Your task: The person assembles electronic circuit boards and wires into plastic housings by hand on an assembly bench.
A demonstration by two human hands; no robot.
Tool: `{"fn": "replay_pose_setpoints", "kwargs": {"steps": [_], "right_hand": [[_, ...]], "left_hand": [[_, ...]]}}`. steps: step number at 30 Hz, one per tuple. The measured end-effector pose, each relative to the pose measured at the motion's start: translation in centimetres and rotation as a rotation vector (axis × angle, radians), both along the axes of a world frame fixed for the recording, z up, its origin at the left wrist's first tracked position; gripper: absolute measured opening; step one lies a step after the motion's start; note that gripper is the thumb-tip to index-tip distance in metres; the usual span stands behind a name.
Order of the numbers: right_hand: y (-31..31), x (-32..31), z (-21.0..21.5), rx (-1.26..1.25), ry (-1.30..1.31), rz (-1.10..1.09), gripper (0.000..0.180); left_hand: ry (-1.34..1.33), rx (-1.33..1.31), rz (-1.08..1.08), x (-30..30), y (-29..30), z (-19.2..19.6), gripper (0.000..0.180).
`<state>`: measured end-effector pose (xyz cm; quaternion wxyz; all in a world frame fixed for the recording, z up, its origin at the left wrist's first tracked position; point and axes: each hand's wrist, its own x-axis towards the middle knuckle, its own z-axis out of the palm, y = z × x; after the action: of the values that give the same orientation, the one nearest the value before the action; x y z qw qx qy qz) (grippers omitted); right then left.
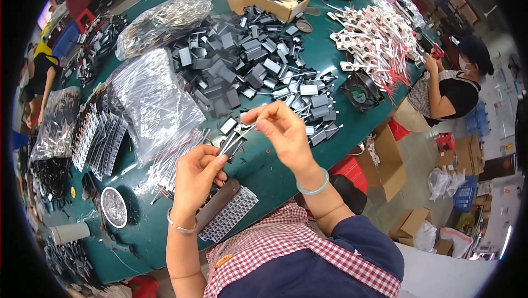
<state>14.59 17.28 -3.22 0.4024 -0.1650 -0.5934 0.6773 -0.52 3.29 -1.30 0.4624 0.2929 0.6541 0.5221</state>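
On the table (154, 237), casings (254, 77) lie right of a bag (157, 92), left of a fan (360, 92), before a box (238, 2)

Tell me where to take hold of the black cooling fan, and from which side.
Likely best: close the grip on two opposite frame edges of the square black cooling fan, coming from the person's side. The frame keeps fingers off the round centre, bare tabletop lies there, and red-wired white connectors crowd the far side.
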Motion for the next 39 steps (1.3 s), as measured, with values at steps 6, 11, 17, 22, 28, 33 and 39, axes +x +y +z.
{"fn": "replay_pose_setpoints", "kwargs": {"steps": [6, 11, 17, 22, 28, 33, 39], "right_hand": [[3.2, 3.2, -0.8, -0.230, 0.113, -0.092, 0.007], [6.3, 5.4, -0.3, 0.023, 0.114, -0.473, 0.007], [11.7, 8.0, -3.6, 1.069, -0.461, -0.681, 0.013], [11.9, 7.7, -6.8, 1.163, -0.725, -0.377, 0.014], [12.8, 6.8, -4.6, 1.052, -0.951, -0.389, 0.015], [15.8, 5.7, -2.4, 0.832, -0.759, -0.455, 0.019], [25.7, 0.7, -6.0, 0.623, -1.126, -0.591, 0.033]], "left_hand": [[-0.039, 0.005, -0.044, 0.5, 1.3, -0.1, 0.017], [0.067, 0.012, -0.045, -0.5, 1.3, -2.6, 0.016], [1.152, -0.077, -0.105, -2.2, 0.9, -7.0, 0.015], [1.423, -0.269, -0.191, -3.4, 0.4, -10.3, 0.011], [1.297, -0.263, -0.182, -3.7, 0.5, -9.5, 0.011], [1.025, -0.088, -0.049, -3.0, -0.2, -4.3, 0.009], [0.585, 0.142, 0.137, -1.6, -0.3, -1.0, 0.002]]}}
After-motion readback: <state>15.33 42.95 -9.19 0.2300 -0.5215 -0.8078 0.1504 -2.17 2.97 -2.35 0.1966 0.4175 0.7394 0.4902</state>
